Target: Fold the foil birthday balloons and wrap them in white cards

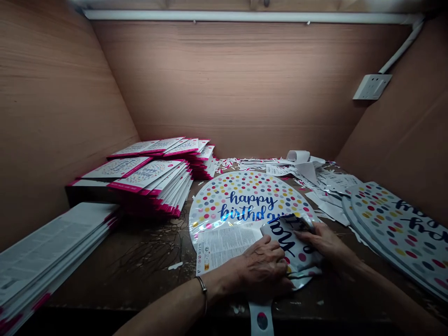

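A flat round foil balloon [217, 205] with coloured dots and "happy birthday" lettering lies on the table before me. Over its lower left part rests a white printed card [227, 242]. A second, partly folded foil balloon [285, 240] lies across the right side of both, its tail hanging past the table's front edge. My left hand [264, 263] is closed with curled fingers on the near left part of this folded balloon. At its far right edge, my right hand [324, 238] pinches the foil; some of its fingertips are hidden.
Stacks of pink-edged packets [150, 177] stand at the left, with a pile of printed cards [52, 247] nearer me. More flat balloons [395, 228] are stacked at the right. Paper strips and scraps [311, 172] litter the back. Wooden panels surround the table; a socket [372, 87] is on the right one.
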`<state>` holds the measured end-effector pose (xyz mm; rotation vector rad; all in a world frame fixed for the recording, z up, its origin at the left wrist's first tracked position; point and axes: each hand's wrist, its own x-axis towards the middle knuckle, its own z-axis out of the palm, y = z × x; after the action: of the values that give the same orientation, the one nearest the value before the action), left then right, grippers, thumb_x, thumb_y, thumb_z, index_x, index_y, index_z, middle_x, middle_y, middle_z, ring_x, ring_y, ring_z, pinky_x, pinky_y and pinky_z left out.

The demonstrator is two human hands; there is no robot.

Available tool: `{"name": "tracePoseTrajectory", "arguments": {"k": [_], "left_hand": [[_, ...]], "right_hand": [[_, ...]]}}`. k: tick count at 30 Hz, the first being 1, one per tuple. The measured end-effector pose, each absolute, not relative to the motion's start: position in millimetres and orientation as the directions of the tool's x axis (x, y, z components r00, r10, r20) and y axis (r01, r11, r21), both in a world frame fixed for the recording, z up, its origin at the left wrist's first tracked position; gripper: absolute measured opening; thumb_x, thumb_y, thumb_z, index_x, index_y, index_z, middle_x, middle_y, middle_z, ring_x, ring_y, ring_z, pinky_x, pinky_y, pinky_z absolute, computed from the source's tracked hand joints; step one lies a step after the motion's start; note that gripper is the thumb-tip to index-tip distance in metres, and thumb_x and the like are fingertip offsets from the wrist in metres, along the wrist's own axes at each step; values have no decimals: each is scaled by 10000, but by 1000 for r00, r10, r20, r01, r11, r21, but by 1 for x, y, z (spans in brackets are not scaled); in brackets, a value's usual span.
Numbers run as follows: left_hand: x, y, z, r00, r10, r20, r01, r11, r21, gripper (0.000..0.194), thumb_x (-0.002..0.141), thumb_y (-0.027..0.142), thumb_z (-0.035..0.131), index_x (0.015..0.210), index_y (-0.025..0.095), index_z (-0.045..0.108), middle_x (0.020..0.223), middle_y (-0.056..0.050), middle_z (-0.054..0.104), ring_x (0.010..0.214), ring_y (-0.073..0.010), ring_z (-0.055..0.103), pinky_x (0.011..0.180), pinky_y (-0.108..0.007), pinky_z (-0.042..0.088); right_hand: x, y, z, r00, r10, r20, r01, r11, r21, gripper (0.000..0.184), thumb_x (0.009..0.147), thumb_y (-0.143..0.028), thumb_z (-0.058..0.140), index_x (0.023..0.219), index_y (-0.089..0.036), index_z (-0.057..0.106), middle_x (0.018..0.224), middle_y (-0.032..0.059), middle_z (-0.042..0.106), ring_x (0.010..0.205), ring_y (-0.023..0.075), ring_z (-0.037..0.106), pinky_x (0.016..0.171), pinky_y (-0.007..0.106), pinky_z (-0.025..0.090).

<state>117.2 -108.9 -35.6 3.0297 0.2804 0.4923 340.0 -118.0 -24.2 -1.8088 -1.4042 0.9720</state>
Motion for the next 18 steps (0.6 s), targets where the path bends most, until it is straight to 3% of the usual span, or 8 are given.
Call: {"name": "tracePoseTrajectory", "arguments": {"k": [2, 4, 6, 7, 10, 18], "left_hand": [[117, -110, -34, 931, 198, 305, 174, -979, 103, 319, 868, 458, 506, 759, 162, 550, 771, -19, 520, 776, -154, 436, 833, -307, 344], [116, -111, -32, 927, 212, 309, 185, -976, 115, 312, 868, 450, 511, 760, 161, 560, 787, -18, 533, 805, -159, 447, 856, -311, 340], [117, -112, -31, 924, 215, 316, 187, -975, 117, 314, 865, 448, 511, 765, 157, 574, 812, -24, 554, 842, -169, 460, 884, -318, 335], [117, -112, -32, 921, 217, 323, 191, -975, 112, 319, 862, 449, 511, 769, 153, 581, 822, -31, 564, 853, -176, 466, 893, -322, 336], [120, -110, -39, 909, 204, 363, 190, -979, 72, 350, 854, 462, 509, 749, 137, 588, 802, -49, 582, 817, -184, 477, 872, -328, 361], [123, -107, -48, 871, 169, 462, 172, -984, 35, 387, 891, 422, 452, 661, 130, 560, 735, -66, 582, 743, -176, 498, 735, -309, 417]], "right_hand": [[345, -116, -14, 91, 984, 153, 669, 54, -741, 463, 746, -379, 615, 1155, -172, 548, 1234, 138, 535, 1189, 338, 424, 940, 480, 395], [346, -112, -8, -306, 871, 385, 748, 470, -469, 447, 818, -304, 548, 1255, -229, 490, 1363, 80, 426, 1299, 283, 285, 1070, 505, 213], [342, -108, -9, -721, 630, 290, 583, 777, -238, 421, 864, -255, 485, 1284, -272, 466, 1357, 41, 443, 1297, 232, 305, 1095, 496, 159], [339, -107, -13, -818, 544, 188, 504, 835, -223, 417, 878, -249, 469, 1293, -286, 456, 1355, 29, 448, 1294, 213, 315, 1099, 483, 161], [329, -106, -29, -847, 529, 59, 496, 825, -272, 399, 927, -268, 408, 1326, -281, 418, 1400, 38, 388, 1312, 198, 282, 1097, 463, 187], [322, -111, -41, -779, 627, 13, 603, 755, -255, 386, 950, -319, 372, 1336, -331, 391, 1429, 37, 332, 1315, 221, 273, 1070, 508, 205]]}}
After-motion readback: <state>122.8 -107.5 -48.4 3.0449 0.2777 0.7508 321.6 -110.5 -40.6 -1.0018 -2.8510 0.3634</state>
